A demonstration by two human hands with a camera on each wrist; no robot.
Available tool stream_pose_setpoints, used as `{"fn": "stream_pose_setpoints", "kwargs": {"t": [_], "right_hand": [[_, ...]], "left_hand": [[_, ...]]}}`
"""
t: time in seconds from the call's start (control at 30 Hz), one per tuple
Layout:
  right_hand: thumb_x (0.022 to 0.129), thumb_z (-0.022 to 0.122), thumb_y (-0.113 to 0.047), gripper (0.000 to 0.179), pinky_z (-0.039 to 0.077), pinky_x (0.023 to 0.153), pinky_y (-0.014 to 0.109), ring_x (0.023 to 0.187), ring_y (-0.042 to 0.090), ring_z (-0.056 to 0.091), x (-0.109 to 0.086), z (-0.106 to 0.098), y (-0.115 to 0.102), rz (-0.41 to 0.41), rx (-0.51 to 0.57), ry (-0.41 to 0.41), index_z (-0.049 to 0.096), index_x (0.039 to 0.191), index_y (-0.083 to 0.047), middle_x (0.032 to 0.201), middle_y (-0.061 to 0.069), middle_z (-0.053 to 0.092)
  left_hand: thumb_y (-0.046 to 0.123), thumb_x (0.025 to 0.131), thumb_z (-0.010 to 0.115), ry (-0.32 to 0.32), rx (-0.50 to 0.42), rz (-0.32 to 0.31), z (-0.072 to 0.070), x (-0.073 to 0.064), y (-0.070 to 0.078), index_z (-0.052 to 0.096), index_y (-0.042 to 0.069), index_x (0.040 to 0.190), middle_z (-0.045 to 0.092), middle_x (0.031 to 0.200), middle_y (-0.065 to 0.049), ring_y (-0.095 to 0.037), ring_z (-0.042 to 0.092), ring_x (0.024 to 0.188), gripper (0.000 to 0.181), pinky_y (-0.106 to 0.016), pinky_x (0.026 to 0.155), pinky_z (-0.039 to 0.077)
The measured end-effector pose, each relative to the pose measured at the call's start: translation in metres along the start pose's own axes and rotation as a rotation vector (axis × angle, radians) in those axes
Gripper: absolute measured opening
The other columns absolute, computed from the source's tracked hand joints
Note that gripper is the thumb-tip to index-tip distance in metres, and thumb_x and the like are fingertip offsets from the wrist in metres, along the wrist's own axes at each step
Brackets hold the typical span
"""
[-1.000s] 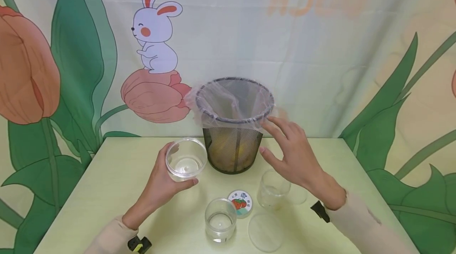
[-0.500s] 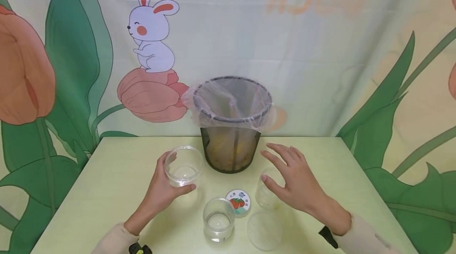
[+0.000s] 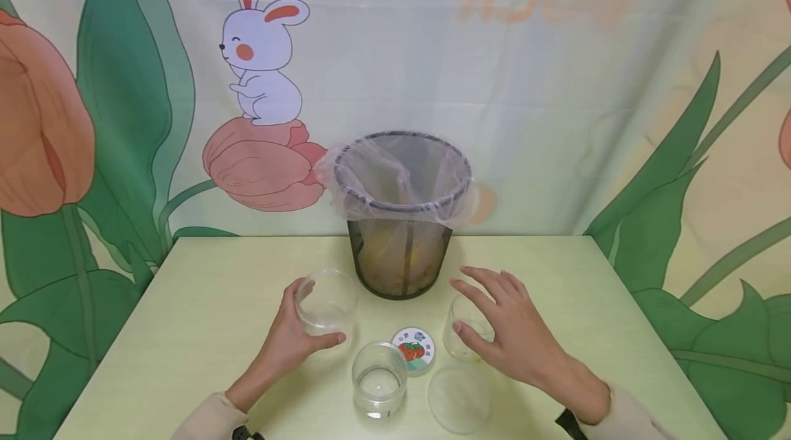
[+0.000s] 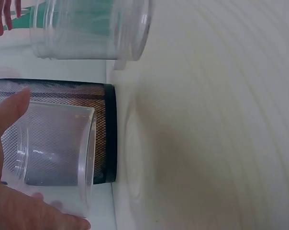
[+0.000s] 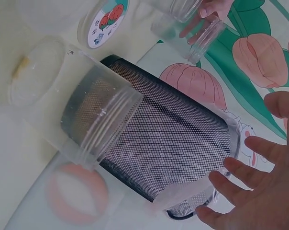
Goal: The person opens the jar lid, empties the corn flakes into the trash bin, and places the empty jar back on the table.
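Note:
My left hand (image 3: 289, 338) grips a clear plastic jar (image 3: 326, 306), its mouth upward. In the left wrist view, that jar's base (image 4: 88, 153) hangs slightly above the tabletop. Fingers spread and holding nothing, my right hand (image 3: 516, 333) hovers by a second clear jar (image 3: 466, 347), which it partly covers in the head view; a small yellowish smear (image 5: 22, 66) shows near that jar's base. Front and centre stands a third clear jar (image 3: 380, 392). Beside it lie a round lid with a red fruit picture (image 3: 415, 351) and a clear disc-shaped lid (image 3: 459, 400).
A black mesh bin (image 3: 402, 261) lined with a thin clear bag (image 3: 402, 186) stands at the table's back edge, with yellowish contents showing through the mesh. Behind hangs a printed curtain (image 3: 525, 117) with a rabbit and tulips. The pale green table (image 3: 204, 303) spreads to both sides.
My left hand has lowered its jar toward the table. My right hand has come away from the bin's rim, moving down toward the right-hand jar, fingers still spread.

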State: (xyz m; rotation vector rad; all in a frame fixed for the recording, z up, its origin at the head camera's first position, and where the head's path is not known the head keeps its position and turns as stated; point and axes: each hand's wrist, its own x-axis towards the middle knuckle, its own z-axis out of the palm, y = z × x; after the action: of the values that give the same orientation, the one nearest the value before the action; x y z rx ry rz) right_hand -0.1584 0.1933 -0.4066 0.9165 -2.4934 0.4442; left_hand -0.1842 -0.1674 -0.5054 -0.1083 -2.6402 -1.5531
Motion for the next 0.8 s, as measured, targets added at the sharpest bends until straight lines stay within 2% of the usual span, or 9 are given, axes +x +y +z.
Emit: {"fn": "stream_pose_setpoints", "kwargs": {"t": [0.13, 0.5, 0.8], "right_hand": [[0.090, 0.065, -0.038, 0.052, 0.030, 0.111, 0.059, 0.133, 0.024, 0.047, -0.004, 0.002, -0.001, 0.011, 0.007, -0.021, 0.054, 0.139, -0.024, 0.145, 0.002, 0.050], [0.090, 0.066, -0.040, 0.052, 0.031, 0.110, 0.060, 0.131, 0.026, 0.049, -0.007, 0.006, -0.004, -0.013, 0.000, -0.030, 0.053, 0.139, -0.025, 0.145, 0.002, 0.050], [0.089, 0.068, -0.036, 0.053, 0.032, 0.109, 0.059, 0.131, 0.024, 0.049, -0.010, 0.008, -0.005, -0.013, -0.006, -0.027, 0.053, 0.138, -0.025, 0.145, 0.000, 0.050]], "left_hand": [[0.036, 0.063, 0.093, -0.029, -0.007, -0.005, 0.005, -0.001, -0.002, 0.016, 0.010, 0.151, 0.031, 0.158, -0.013, -0.037, 0.028, 0.146, 0.119, -0.058, 0.116, 0.028], [0.034, 0.061, 0.094, -0.038, -0.012, 0.007, 0.013, -0.001, -0.010, 0.018, 0.011, 0.149, 0.033, 0.155, -0.012, -0.037, 0.030, 0.146, 0.119, -0.059, 0.116, 0.029], [0.033, 0.061, 0.094, -0.071, -0.003, -0.023, 0.018, -0.003, -0.014, 0.016, 0.012, 0.150, 0.032, 0.156, -0.012, -0.038, 0.030, 0.146, 0.120, -0.059, 0.116, 0.028]]}}
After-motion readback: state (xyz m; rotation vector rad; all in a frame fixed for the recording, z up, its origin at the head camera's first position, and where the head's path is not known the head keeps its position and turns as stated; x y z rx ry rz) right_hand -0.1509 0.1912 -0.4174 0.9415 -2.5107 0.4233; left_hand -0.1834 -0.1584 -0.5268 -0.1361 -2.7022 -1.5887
